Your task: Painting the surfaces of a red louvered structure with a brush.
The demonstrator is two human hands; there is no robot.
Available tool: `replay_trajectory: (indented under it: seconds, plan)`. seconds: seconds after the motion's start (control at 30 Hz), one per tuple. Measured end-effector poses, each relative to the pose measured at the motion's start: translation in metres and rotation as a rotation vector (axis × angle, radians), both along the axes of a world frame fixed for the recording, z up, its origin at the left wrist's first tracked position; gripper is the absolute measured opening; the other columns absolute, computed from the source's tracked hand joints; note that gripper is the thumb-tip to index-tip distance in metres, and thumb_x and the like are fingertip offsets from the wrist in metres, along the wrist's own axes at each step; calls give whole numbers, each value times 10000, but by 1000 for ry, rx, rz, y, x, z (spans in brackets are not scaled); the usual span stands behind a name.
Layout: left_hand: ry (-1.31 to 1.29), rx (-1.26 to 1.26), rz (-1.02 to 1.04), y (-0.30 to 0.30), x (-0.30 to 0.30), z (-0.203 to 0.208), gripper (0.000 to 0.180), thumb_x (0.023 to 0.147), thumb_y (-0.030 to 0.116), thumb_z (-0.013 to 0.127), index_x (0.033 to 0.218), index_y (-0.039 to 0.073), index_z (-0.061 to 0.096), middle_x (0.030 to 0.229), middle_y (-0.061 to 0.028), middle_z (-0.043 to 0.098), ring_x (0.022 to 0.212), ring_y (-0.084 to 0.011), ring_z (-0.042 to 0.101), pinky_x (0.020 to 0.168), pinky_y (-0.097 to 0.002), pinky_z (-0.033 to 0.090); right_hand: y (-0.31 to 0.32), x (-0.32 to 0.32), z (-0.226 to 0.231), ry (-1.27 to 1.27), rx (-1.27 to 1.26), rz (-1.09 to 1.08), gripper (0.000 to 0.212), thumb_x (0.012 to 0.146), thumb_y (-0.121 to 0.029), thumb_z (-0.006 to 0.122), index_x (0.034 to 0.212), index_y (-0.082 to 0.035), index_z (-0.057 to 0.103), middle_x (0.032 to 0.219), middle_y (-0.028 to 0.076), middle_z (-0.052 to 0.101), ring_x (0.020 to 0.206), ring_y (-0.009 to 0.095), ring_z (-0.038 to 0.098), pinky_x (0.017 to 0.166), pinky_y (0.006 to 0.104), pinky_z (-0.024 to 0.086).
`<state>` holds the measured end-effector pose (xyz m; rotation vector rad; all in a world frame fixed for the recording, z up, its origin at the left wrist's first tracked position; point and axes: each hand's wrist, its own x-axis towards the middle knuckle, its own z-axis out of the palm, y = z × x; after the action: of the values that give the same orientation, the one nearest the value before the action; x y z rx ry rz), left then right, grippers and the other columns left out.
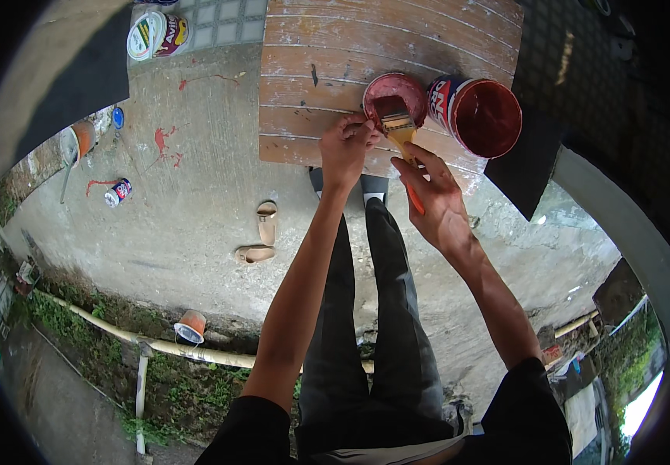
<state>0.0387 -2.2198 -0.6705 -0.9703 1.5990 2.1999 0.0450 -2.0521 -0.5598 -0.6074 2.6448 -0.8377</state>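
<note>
**One flat paintbrush (402,139), aslant, its bristles over a round paint tub (411,90)**

We see the right hand (434,190) wrapped round the paintbrush by its yellow and orange handle, the butt toward us near the front edge of the slatted wooden tabletop (319,101). From there the long axis runs away from us and slightly leftward, ending in dark, red-tinged bristles within the tub's rim; whether they press on its bottom we cannot tell. That slant of brush to tub is, in our judgement, the relation that counts.

The tub sits near the tabletop's front edge, right of its middle, with pinkish-red paint coating its inside. It lies ahead of both hands. The left hand (345,149) is the nearer, its fingers bunched at the tub's near-left rim, close beside the brush's metal band; we cannot tell whether they pinch the rim or merely rest against it.

Just right of the tub, toward the tabletop's right edge, stands a larger paint bucket (449,105), red inside. We find the right hand nearer to that one.
</note>
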Motion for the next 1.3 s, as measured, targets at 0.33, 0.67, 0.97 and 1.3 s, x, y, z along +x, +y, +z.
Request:
replay_trajectory:
  seconds: [0.33,0.67,0.97,1.3]
  plan:
    - [6,30,31,0,0,1,161,984,80,657,1091,-39,638,956,-113,730,855,-175,725,784,-294,612,0,-2,1,-57,25,36,420,820,84,688,1211,-66,693,1329,122,559,1079,288,660,935,404,559]
    - [25,35,61,6,-1,2,157,969,21,615,1104,-46,572,928,-139,725,835,-206,743,757,-302,616,-4,-16,17,-11,-162,-292,243,838,16,696,1068,-60,715,1141,121,687,1023,326,680,897,413,553]
    - [24,116,141,22,4,1,152,957,-24,594,1086,-29,514,917,-152,721,813,-210,742,705,-299,598,-25,19,-9,-197,-729,-1037,201,992,-77,635,1141,54,672,995,114,714,928,157,682,879,292,552]
    - [-61,177,145,18,1,3,141,954,-9,621,1060,2,528,894,-137,732,801,-192,740,684,-284,585,-21,10,-31,-252,-923,-1057,284,995,-147,661,1131,102,661,995,160,700,929,207,709,901,357,597]
